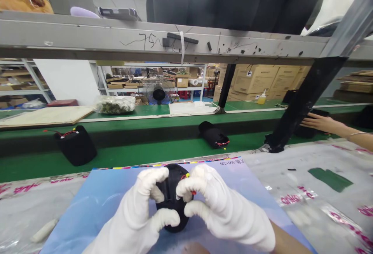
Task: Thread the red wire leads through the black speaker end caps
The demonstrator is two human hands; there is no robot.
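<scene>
In front of me is a black, rounded pouch-like piece (178, 223) with red wires and a small yellow connector (187, 175) at its upper right. My left hand (136, 207), in a white glove, is curled round its left side, thumb near the bottom and fingers at the top. My right hand (215, 203), also gloved in white, has its fingers bent over the right edge beside the wires. What exactly its fingertips pinch is hidden. Beneath both hands lies a blue printed sheet (96, 203).
On the green conveyor belt (163, 149) beyond lie two similar black pieces with wires, one left (76, 146) and one centre (213, 134). A black-wrapped post (303, 106) rises at right. Another person's hand (323, 124) touches a black item there. A shelf beam (116, 38) crosses overhead.
</scene>
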